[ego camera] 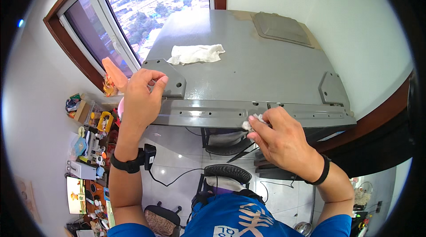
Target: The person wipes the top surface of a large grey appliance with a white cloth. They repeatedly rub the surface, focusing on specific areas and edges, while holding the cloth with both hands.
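Before me is the grey top of what looks like a refrigerator (213, 84). My right hand (283, 140) pinches a crumpled white wipe (252, 124) against the front metal rail (206, 112), right of its middle. My left hand (141, 95) is raised over the left hinge cover (174, 85), its fingers curled and thumb near the index finger; nothing shows in its grip. Whether it touches the cover I cannot tell. A second white wipe (198, 53) lies spread on the grey top, beyond the left hinge cover.
A grey plastic panel (283, 28) lies at the far right corner, and another hinge cover (332, 87) sits at the right front. A window (159, 7) stands behind. Chairs (228, 173) and a black cable (176, 178) are below. Cluttered shelves (96, 157) line the left.
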`<state>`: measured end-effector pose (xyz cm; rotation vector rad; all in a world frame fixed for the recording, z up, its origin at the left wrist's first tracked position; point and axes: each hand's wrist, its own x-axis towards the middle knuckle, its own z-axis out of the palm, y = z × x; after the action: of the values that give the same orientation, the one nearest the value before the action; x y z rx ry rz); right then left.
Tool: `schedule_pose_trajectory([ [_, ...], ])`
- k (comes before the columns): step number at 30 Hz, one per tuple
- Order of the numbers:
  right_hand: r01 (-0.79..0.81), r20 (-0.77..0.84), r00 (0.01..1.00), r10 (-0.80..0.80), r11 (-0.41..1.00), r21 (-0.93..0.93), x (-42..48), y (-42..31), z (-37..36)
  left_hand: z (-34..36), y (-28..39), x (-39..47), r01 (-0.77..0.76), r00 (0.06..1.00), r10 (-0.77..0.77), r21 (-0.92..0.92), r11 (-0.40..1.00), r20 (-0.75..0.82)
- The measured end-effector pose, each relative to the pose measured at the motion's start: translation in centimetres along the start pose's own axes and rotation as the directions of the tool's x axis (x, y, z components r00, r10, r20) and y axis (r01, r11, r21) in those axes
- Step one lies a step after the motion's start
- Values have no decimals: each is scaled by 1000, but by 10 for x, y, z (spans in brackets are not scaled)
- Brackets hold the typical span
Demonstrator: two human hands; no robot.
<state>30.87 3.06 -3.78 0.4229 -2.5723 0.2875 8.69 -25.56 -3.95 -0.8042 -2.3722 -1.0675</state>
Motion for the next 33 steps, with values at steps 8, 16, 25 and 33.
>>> schedule_pose_trajectory([
  [8, -153, -104, 981, 166, 981, 117, 20, -7, 18, 11, -15, -1, 0, 995, -7, -68, 998, -103],
  [16, -18, 8, 1000, 17, 977, 212, 61, -55, 54, 10, -19, -2, 28, 995, -39, -117, 993, -94],
  [25, -31, 9, 999, 31, 999, 22, 22, -38, 24, -9, -43, 1, -4, 994, 9, 48, 999, -106],
  [33, -117, 78, 990, 118, 993, -16, 15, -37, 16, -6, -38, -1, 3, 999, 1, 77, 997, -47],
])
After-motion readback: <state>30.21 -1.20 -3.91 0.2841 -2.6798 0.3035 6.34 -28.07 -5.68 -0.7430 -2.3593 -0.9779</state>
